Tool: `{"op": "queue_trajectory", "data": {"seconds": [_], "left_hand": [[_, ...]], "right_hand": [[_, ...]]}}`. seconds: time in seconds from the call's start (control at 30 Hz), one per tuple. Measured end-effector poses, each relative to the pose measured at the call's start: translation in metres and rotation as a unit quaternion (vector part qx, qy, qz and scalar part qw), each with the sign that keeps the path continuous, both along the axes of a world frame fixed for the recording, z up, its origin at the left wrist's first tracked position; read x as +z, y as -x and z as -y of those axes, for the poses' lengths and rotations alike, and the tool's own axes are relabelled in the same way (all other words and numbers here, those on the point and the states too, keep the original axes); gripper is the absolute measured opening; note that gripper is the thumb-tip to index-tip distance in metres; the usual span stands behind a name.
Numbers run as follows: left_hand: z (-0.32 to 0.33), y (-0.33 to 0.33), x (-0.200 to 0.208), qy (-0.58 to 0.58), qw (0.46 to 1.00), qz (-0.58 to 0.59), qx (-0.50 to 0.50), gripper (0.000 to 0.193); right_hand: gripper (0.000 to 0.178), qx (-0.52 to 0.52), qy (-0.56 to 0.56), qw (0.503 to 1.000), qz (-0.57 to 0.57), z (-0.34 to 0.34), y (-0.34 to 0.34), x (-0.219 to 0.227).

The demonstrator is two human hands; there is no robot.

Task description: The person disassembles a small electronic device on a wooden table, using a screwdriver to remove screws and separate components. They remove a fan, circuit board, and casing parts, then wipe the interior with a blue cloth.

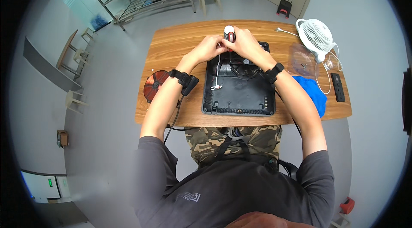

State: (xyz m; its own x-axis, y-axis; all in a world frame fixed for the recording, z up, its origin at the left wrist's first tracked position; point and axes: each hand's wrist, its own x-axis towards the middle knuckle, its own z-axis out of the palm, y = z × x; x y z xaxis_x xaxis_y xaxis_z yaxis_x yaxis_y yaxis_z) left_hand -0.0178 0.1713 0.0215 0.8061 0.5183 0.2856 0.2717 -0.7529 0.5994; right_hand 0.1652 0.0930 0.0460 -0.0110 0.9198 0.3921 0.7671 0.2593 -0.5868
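A black plastic appliance housing (238, 97) lies open side up on the wooden table in front of me, with a round black fan (245, 71) inside it. My right hand (246, 47) grips the handle of a screwdriver (229, 31), white, black and red, held upright over the housing's far part. My left hand (208, 49) is closed beside it, fingertips pinched close to the screwdriver's lower end; what they hold is hidden. A thin white cable (217, 69) runs from below the left fingers down to a small connector on the housing.
A copper coil disc (155, 85) lies left, partly behind my left forearm. To the right are a white fan (315, 37) with its cord, a clear plastic tray (300, 62), a blue cloth (311, 92) and a black bar-shaped object (337, 87). The wooden table's (180, 32) edge curves around these.
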Motion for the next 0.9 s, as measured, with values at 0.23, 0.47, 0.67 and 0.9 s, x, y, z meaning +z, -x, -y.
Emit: {"op": "queue_trajectory", "data": {"seconds": [0.23,0.47,0.67,0.9], "left_hand": [[0.002,-0.01,0.0,0.007,1.0,-0.001,0.005,0.026],[0.005,-0.014,-0.002,0.097,0.994,0.02,0.042,0.026],[0.01,-0.016,0.005,0.064,0.995,-0.015,0.072,0.028],[0.009,-0.023,0.003,0.071,0.992,-0.03,0.101,0.028]], "right_hand": [[0.041,0.011,0.008,1.0,-0.002,-0.002,-0.003,-0.003],[0.044,0.036,0.04,0.999,0.001,-0.004,-0.008,0.001],[0.056,0.001,0.043,0.994,0.098,0.004,-0.005,0.028],[0.049,0.01,0.029,0.971,0.235,-0.006,-0.002,0.043]]}}
